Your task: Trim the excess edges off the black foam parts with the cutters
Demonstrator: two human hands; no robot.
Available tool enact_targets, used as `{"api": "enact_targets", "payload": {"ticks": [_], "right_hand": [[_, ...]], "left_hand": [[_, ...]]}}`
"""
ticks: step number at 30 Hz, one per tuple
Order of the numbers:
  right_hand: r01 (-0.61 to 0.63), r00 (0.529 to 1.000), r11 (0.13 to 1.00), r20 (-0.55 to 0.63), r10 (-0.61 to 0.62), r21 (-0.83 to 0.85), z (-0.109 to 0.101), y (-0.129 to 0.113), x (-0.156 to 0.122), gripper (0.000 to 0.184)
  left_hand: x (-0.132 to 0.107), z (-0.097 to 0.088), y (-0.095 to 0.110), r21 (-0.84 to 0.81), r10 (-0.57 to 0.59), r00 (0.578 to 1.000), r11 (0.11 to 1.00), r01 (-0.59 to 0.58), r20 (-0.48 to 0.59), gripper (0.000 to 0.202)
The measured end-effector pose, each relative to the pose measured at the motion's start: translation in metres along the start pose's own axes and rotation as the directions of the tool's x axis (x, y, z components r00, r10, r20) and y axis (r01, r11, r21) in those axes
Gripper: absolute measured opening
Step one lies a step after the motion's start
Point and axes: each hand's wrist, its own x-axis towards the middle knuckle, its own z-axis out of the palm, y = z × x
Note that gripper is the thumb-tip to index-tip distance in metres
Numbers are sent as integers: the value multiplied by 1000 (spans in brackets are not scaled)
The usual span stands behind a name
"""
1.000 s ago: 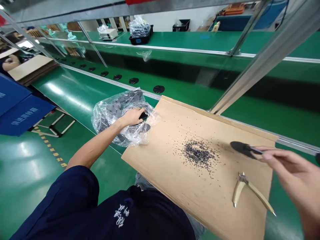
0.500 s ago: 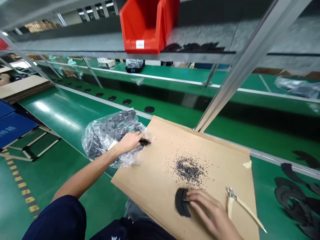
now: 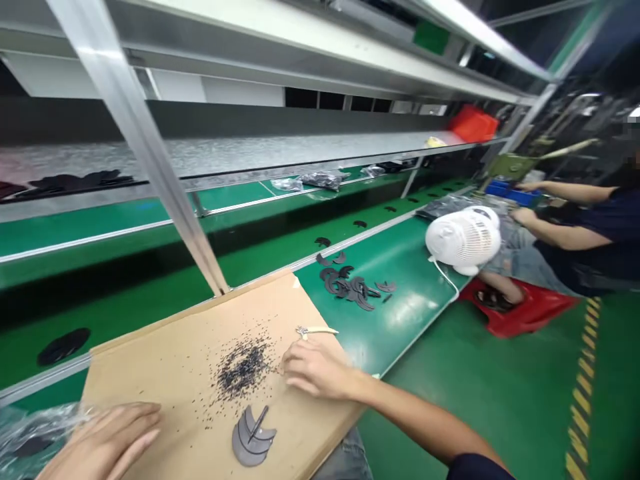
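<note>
The long, glossy green surface (image 3: 400, 327) carries a rectangular brown cardboard sheet (image 3: 170, 380) by its near edge. A crumpled clear plastic bag (image 3: 50, 427) lies past the cardboard's left edge, a dark piece showing through it. Loose dark grey crescent-shaped pieces (image 3: 345, 287) cluster on the surface beyond the cardboard's far right corner. Of the two bare hands, the left hand (image 3: 110, 437) reaches over the cardboard's left edge, fingers extended and close together, with nothing seen in it; the right hand (image 3: 315, 370) is half curled near the right edge, and whether it grips anything cannot be told. Just beside it are metal nippers with cream handles (image 3: 320, 330). A dark grey part of nested crescents with a narrow bar (image 3: 250, 440) rests near the cardboard's near edge, apart from both hands. Tiny black granules (image 3: 245, 370) are heaped mid-sheet.
</note>
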Motion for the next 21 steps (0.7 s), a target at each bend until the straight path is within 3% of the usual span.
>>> {"api": "enact_targets", "payload": {"ticks": [2, 4, 6, 11, 14, 16, 18, 19, 21], "right_hand": [[-115, 991, 993, -74, 113, -20, -10, 5, -19, 23], [-256, 956, 966, -148, 251, -15, -23, 9, -41, 22], [-368, 908, 930, -214, 360, 2, -38, 10, -64, 23], [-471, 831, 882, -322, 453, 28, -76, 9, -124, 40], [-534, 805, 846, -316, 503, -12, -104, 21, -149, 47], [-570, 791, 816, -333, 514, -93, -130, 32, -156, 46], [-659, 731, 726, -392, 559, -195, -163, 44, -154, 38], [-733, 666, 640, -432, 608, -229, -180, 51, -150, 33], [-826, 548, 521, -523, 654, -214, -215, 72, -141, 31]], "left_hand": [[14, -11, -1, -21, 80, 997, 997, -80, 16, 36], [38, -37, 0, -46, 99, 995, 994, -99, -2, 38], [72, -72, 6, -49, 71, 996, 996, -73, -46, 43], [179, -165, 38, 31, 51, 983, 998, -46, -176, 60], [230, -201, 55, 35, -67, 908, 995, 90, -414, 47], [251, -218, 66, -38, -205, 797, 974, 224, -569, 47], [262, -234, 79, -118, -309, 695, 944, 309, -650, 57], [266, -241, 85, -136, -336, 669, 933, 333, -663, 63], [277, -250, 95, -85, -300, 727, 945, 317, -618, 72]]}}
